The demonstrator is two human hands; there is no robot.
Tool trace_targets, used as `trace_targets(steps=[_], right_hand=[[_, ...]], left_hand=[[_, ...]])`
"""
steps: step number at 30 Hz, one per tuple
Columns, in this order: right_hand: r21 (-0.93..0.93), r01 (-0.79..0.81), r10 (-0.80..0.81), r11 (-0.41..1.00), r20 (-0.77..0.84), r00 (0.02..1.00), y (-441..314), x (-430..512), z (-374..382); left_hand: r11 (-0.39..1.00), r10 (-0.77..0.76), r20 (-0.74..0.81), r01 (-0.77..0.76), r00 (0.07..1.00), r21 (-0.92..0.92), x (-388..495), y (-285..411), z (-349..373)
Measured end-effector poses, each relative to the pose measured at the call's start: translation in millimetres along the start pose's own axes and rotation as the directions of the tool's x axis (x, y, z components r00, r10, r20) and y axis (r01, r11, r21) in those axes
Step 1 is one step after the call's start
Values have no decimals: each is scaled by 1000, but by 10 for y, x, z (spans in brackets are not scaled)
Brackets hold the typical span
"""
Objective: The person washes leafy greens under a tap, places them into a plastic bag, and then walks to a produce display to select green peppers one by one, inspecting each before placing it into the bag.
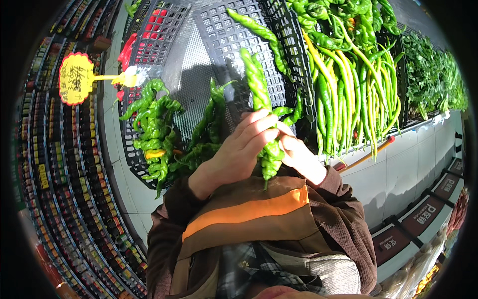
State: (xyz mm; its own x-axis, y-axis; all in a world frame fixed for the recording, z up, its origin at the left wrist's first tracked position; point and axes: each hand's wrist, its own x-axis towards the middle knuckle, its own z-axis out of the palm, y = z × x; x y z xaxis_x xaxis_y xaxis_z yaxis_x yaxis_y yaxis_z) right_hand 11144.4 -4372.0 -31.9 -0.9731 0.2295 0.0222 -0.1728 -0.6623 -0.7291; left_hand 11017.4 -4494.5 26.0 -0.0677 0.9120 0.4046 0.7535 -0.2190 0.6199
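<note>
My left hand [242, 145] and my right hand [298, 151] close together around a bunch of wrinkled green peppers [257, 82] in front of my apron. The peppers point away from me, with one stem towards the apron. Beyond them lies a black plastic crate [220, 37], with a long green pepper [261, 31] along its side. To the left, curled green peppers [153, 127] are piled at the near edge of the display, and darker green peppers [209, 116] lie between that pile and my left hand.
Long smooth green peppers [343, 101] are heaped at the right, with leafy greens [429, 78] beyond. Red peppers [127, 52] and a yellow price sign [76, 78] stand at the left. Shelves of bottles and jars [74, 149] line the far left. A tiled wall [403, 149] runs below the display.
</note>
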Motion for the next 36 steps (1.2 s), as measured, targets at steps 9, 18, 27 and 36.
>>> trace_targets(steps=[9, 18, 27, 36], right_hand=[[-67, 357, -356, 932, 32, 934, -341, -153, 99], [-394, 402, -468, 827, -85, 880, -652, -375, -150], [-361, 327, -368, 873, -48, 929, -624, 122, 94], [-215, 226, -241, 950, -43, 970, -488, -27, 74]], left_hand=[[925, -338, -299, 255, 893, -282, 622, -743, -487], [815, -577, -98, 580, 811, -5, 1510, -1594, 106], [989, -128, -383, 88, 915, -120, 916, -362, -362], [805, -581, -284, 590, 763, -63, -111, -685, -775]])
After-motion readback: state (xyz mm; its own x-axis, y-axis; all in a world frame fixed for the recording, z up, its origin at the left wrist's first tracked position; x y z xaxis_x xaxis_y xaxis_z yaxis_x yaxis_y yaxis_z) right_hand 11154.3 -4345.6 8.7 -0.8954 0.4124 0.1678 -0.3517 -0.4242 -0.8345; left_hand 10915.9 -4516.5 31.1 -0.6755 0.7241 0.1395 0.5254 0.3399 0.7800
